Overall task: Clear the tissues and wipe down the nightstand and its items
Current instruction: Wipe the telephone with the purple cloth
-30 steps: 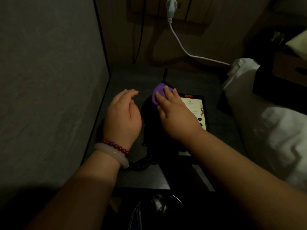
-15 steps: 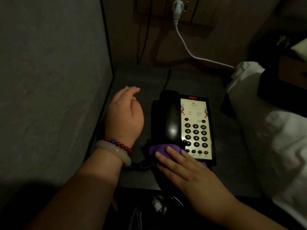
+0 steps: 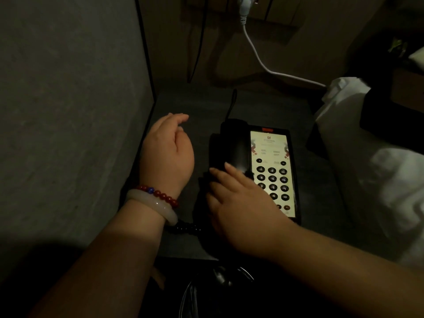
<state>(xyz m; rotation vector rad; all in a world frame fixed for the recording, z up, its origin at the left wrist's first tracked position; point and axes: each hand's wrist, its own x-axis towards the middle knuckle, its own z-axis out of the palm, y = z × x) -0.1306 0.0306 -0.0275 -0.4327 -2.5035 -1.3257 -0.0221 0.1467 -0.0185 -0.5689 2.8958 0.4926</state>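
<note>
- Our right hand (image 3: 241, 203) lay flat, fingers spread, across the near end of the handset on the telephone (image 3: 259, 166). We could make out no cloth beneath the palm in the dim light, so we could not tell whether it pressed anything against the phone.
- Our left hand (image 3: 167, 157) rested just left of the telephone on the nightstand (image 3: 199, 104), loosely curled, fingers half open and holding nothing. On that wrist sat a pale bangle (image 3: 153, 210) and a string of red beads (image 3: 158, 193).
- The telephone stood on the nightstand with its keypad (image 3: 273, 180) uncovered to the right of our right hand; its coiled cord (image 3: 185, 227) trailed off the near left corner.
- Behind the telephone the dark top showed no tissues, and we judged that the clearing was likely done, though the near edge lay hidden under our arms.
- Wiping the phone seemed the step in hand; the keypad face and the bare top around the telephone looked left to do.
- Right of the telephone lay white bedding (image 3: 367, 161), and a white cable (image 3: 257, 53) ran from the wall behind it.
</note>
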